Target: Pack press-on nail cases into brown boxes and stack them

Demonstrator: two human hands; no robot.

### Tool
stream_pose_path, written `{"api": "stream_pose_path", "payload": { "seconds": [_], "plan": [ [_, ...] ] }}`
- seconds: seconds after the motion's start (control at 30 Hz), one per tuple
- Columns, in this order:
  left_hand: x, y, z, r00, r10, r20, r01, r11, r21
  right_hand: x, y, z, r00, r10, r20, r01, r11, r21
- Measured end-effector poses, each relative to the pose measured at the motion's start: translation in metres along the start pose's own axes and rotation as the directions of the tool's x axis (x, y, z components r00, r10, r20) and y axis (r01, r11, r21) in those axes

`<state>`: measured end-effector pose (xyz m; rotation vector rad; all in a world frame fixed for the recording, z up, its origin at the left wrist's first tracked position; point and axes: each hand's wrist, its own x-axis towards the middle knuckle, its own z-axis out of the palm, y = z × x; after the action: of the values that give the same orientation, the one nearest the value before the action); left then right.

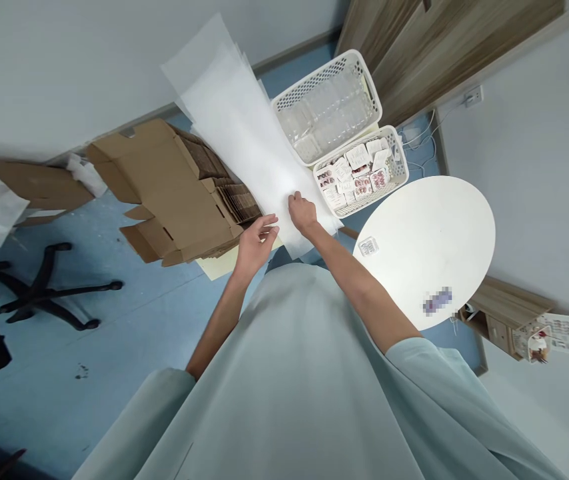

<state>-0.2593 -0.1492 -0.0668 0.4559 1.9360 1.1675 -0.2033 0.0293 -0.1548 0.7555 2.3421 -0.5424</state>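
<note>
A stack of long white translucent sheets (244, 127) runs from the wall toward my body. My right hand (303, 212) rests on its near part with the fingers curled closed; whether a sheet is pinched in them is hidden. My left hand (254, 248) is at the left edge of the sheets, its fingers stretched out and slightly apart, holding nothing visible. Close by on the left lies a pile of folded brown cardboard boxes (179, 193).
Right of the sheets stand a white basket of clear plastic boxes (284, 103) and another with small printed packs (399, 179). A round white table (444, 233) bears a small clear case (368, 247). A black wheeled chair base (44, 290) is at left.
</note>
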Motion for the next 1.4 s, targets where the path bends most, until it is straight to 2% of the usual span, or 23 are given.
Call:
{"api": "stream_pose_path", "payload": {
  "seconds": [0.13, 0.27, 0.4, 0.5, 0.67, 0.77, 0.87, 0.97, 1.1, 1.27, 1.4],
  "plan": [
    [-0.002, -0.004, 0.001, 1.000, -0.012, -0.008, 0.012, 1.000, 0.018, -0.001, 0.003, 0.003, 0.999, -0.019, 0.042, 0.021, 0.999, -0.048],
    [0.001, -0.003, 0.005, 1.000, 0.001, 0.009, -0.001, 1.000, 0.010, -0.008, 0.003, 0.000, 0.999, -0.003, 0.040, 0.004, 1.000, -0.019],
    [0.006, 0.004, 0.011, 0.999, 0.016, 0.029, -0.017, 1.000, 0.017, -0.030, 0.002, -0.015, 0.999, -0.007, -0.041, 0.009, 0.999, 0.043],
    [0.011, 0.008, 0.016, 0.999, 0.034, 0.017, -0.034, 0.999, 0.014, -0.056, 0.007, -0.032, 0.988, -0.029, -0.151, 0.049, 0.991, 0.126],
    [0.018, 0.016, 0.028, 0.994, 0.077, -0.079, -0.077, 0.997, 0.003, -0.104, 0.029, -0.052, 0.927, -0.025, -0.375, 0.163, 0.925, 0.342],
    [0.019, 0.027, 0.038, 0.986, 0.103, -0.128, -0.107, 0.994, -0.023, -0.133, 0.049, -0.058, 0.866, 0.033, -0.499, 0.234, 0.855, 0.463],
    [0.019, 0.041, 0.053, 0.986, 0.128, -0.110, -0.136, 0.989, -0.066, -0.166, 0.071, -0.058, 0.797, 0.109, -0.594, 0.279, 0.806, 0.522],
    [0.019, 0.056, 0.078, 0.988, 0.148, -0.047, -0.153, 0.982, -0.113, -0.203, 0.090, -0.053, 0.716, 0.189, -0.672, 0.265, 0.817, 0.512],
    [0.016, 0.075, 0.126, 0.979, 0.182, 0.089, -0.162, 0.966, -0.200, -0.252, 0.113, -0.034, 0.603, 0.255, -0.756, 0.176, 0.881, 0.439],
    [0.000, 0.096, 0.203, 0.938, 0.203, 0.280, -0.129, 0.957, -0.261, -0.306, 0.142, 0.009, 0.500, 0.288, -0.817, 0.018, 0.939, 0.342],
    [-0.025, 0.105, 0.273, 0.874, 0.246, 0.419, -0.142, 0.954, -0.264, -0.341, 0.165, 0.054, 0.424, 0.370, -0.827, -0.083, 0.925, 0.371]
  ]
}}
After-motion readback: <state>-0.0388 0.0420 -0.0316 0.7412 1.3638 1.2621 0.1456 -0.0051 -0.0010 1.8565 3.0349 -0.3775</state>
